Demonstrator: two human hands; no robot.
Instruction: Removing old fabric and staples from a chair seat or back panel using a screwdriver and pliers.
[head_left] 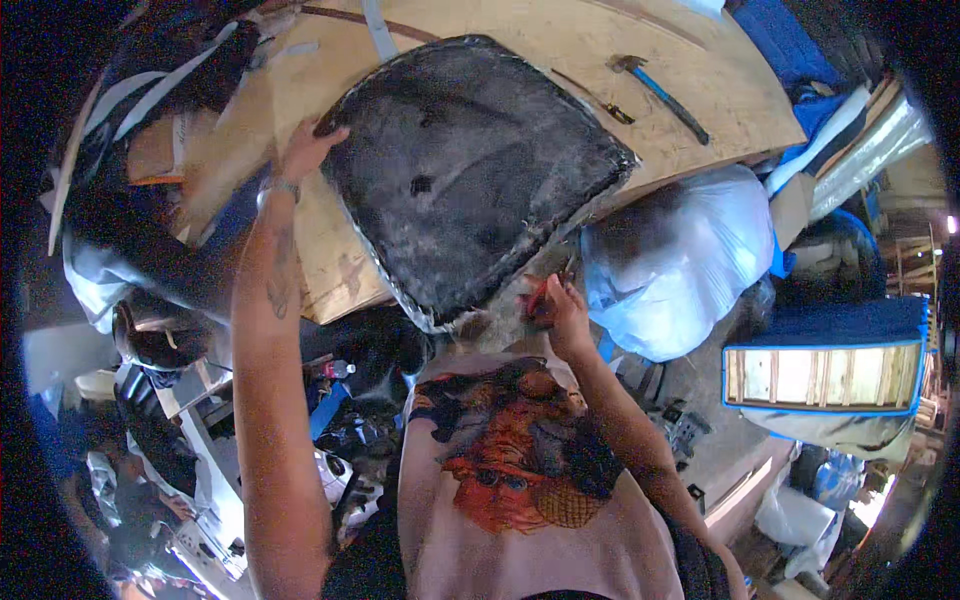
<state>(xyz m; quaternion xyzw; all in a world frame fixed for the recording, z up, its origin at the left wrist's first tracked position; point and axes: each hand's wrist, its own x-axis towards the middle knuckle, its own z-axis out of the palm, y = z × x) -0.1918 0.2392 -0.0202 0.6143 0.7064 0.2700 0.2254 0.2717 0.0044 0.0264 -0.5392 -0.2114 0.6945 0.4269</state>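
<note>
Dimly, red tool (538, 302) within curled right fingers (560, 291); left fingers (338, 135) at panel (480, 185), hold unclear.

No lettering or numbers can be read.

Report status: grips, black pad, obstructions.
Left grip at left edge of black pad. Right grip holding red object. Pad on wooden table; plastic bag beside right grip.

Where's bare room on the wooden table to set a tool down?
Bare wood: right of the hammer, to the right edge of the table; and between left forearm and dark pad. Crowded: between pad and hammer, where a screwdriver lies, and around the right hand, between pad and plastic bag.
</note>
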